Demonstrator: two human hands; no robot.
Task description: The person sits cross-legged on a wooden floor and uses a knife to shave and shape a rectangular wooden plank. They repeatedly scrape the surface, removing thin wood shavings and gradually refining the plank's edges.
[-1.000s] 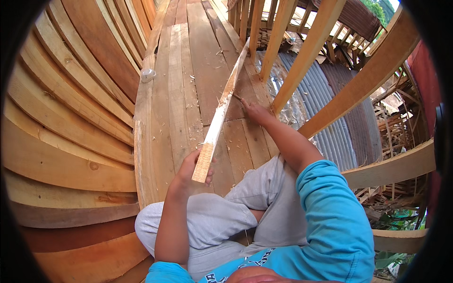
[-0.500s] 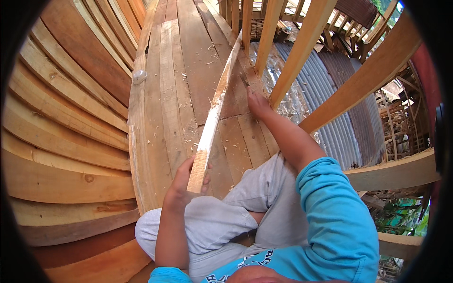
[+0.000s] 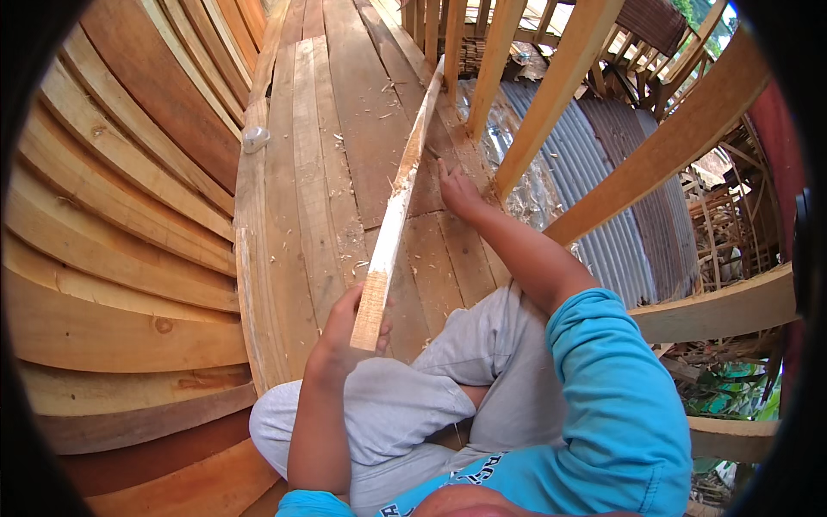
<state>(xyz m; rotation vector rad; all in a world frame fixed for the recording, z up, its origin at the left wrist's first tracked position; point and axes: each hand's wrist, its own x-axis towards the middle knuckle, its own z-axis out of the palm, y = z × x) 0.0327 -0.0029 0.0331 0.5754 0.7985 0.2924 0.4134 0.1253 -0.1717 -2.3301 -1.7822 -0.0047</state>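
Observation:
A long squared wooden stick (image 3: 394, 215) slants away from me, pale and freshly cut along its middle, with curled chips clinging to one edge. My left hand (image 3: 338, 334) is closed around its near end, above my lap. The far end reaches the foot of the railing. To the right of the stick, my right hand (image 3: 463, 191) is closed on a thin dark blade (image 3: 432, 152), seemingly a knife. Its handle is hidden in the fist. The blade points toward the stick; whether they touch I cannot tell.
Wood shavings (image 3: 338, 138) lie scattered over the plank floor (image 3: 297, 198). A small clear plastic container (image 3: 255, 140) sits near the plank wall (image 3: 129, 250) at left. Slatted railing posts (image 3: 558, 86) rise close on my right, with corrugated metal sheets (image 3: 594, 181) beyond them.
My right hand and the blade have moved slightly left and closer to the stick. The stick's near end, with my left hand on it, has shifted a little to the right.

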